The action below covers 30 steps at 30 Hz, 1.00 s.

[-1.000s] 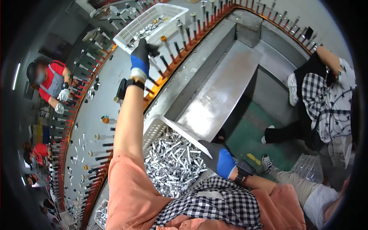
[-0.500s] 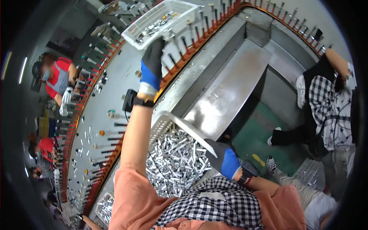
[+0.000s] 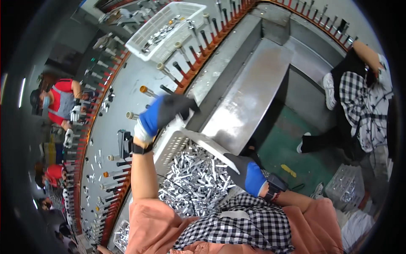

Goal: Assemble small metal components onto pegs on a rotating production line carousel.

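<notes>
A white plastic basket [image 3: 203, 137] full of small shiny metal pieces [image 3: 196, 178] stands close in front of me. My right hand [image 3: 247, 174], in a grey and blue glove, is closed on the basket's right rim. Above the basket's far left corner is my left hand [image 3: 169, 111], gloved the same way. Its fingers bend downward and are blurred, so what they hold, if anything, does not show. Just left of that hand runs a row of upright spindles with red bases [image 3: 179, 70], set along a curved conveyor.
On the grey table inside the conveyor stands a white bin [image 3: 167, 31] with some metal parts. A steel trough [image 3: 249, 95] runs to the right of the spindles. Another person [image 3: 359, 97] sits at right, near a clear crate [image 3: 346, 186]. Workers in red [image 3: 63, 99] are at far left.
My left hand has come back from the far white bin toward me, to above the basket's far corner. My right hand stays on the basket rim. The view has shifted slightly.
</notes>
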Each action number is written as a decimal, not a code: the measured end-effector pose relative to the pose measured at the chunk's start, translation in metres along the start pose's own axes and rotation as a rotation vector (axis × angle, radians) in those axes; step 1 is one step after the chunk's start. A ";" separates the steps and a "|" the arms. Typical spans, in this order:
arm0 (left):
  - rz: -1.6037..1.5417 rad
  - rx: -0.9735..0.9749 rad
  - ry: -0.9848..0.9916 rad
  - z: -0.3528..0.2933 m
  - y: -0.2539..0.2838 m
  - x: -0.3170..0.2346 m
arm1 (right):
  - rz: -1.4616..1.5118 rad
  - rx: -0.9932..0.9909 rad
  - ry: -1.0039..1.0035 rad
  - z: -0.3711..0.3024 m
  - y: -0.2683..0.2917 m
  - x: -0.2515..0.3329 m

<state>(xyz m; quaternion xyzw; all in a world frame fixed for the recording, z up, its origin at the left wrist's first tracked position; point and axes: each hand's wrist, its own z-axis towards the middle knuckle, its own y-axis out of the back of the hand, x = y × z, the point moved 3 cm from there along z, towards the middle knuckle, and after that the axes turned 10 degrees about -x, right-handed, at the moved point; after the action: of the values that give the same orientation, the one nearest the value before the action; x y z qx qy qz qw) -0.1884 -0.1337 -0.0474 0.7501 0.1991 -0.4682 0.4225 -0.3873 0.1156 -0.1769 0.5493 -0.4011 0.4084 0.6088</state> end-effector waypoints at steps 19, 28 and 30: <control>-0.231 -0.704 -0.182 0.198 0.060 0.048 | -0.012 -0.057 0.042 -0.006 0.010 0.004; -0.117 -0.277 -0.033 -0.040 -0.033 -0.010 | -0.028 -0.043 0.042 -0.006 -0.005 -0.005; -0.079 0.108 0.125 -0.089 -0.038 0.014 | -0.032 0.031 -0.033 -0.009 -0.010 -0.012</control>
<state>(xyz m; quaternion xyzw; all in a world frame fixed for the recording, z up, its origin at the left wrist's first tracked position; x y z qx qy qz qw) -0.1610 -0.0405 -0.0582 0.7910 0.2292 -0.4469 0.3494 -0.3819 0.1233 -0.1918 0.5718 -0.3959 0.3956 0.5998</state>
